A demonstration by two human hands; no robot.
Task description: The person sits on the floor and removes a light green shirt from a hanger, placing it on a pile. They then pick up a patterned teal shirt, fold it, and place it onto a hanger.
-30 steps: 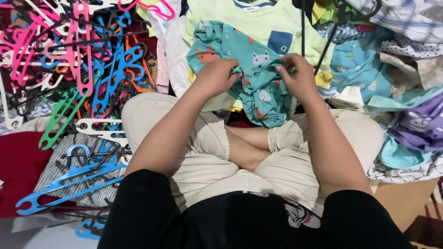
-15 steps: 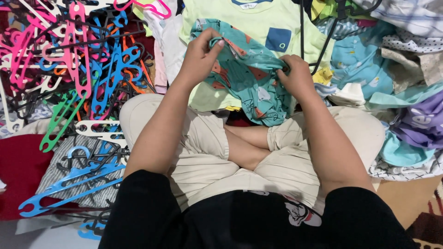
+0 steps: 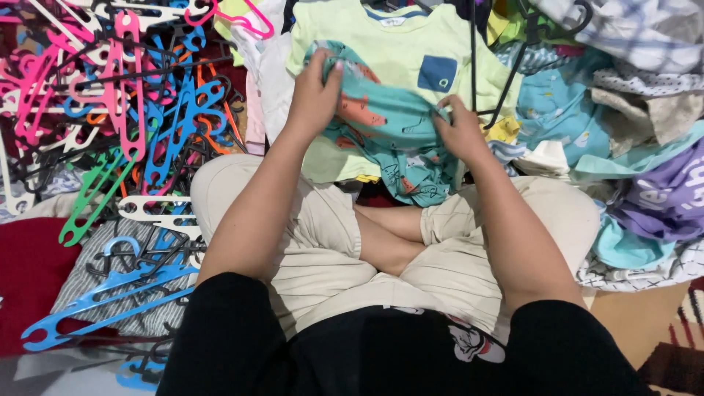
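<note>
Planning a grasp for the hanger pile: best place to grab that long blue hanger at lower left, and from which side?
Grip the blue hanger on its long straight bar near the middle, coming from above. It lies flat and slanted on top of the grey striped cloth, bar exposed; its hook end runs into the tangled hangers, so avoid that end.

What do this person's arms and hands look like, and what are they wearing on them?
Both arms are bare from the upper arm down, coming out of short black sleeves. The left hand and right hand are bare too: no gloves, and no watch, bracelet or ring shows. The black top carries a small white print at the front.
</note>
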